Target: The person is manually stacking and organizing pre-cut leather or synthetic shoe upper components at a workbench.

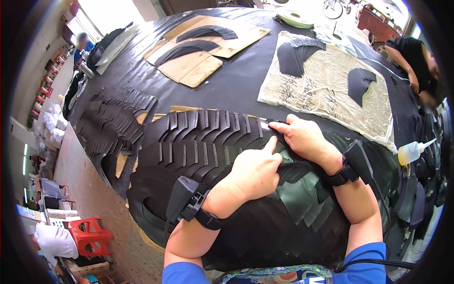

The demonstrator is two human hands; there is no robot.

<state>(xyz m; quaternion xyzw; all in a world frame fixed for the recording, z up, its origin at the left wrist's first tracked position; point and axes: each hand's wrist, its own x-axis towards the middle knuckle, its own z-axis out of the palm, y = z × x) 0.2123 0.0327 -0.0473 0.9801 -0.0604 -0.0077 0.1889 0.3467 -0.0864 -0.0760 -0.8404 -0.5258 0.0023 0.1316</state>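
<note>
Rows of overlapping black sheet pieces (189,125), thin and leather-like with folded edges, lie in front of me. At the right end of the upper row, my right hand (306,139) has its fingers curled and a fingertip on the end of a black piece (268,128). My left hand (255,171) is just below, mostly closed, a finger stretched up toward the same piece; what its curled fingers hold is hidden. Under both forearms spreads a big pile of dark, fanned sheet pieces (302,194). Each wrist carries a black strapped device.
More black pieces (111,120) are stacked at left. Farther off, curved pieces lie on cardboard (194,71) and on a plastic-wrapped board (326,94). A squeeze bottle (410,153) of yellowish liquid stands at right. Another person (416,66) works beyond it. A red stool (90,235) is lower left.
</note>
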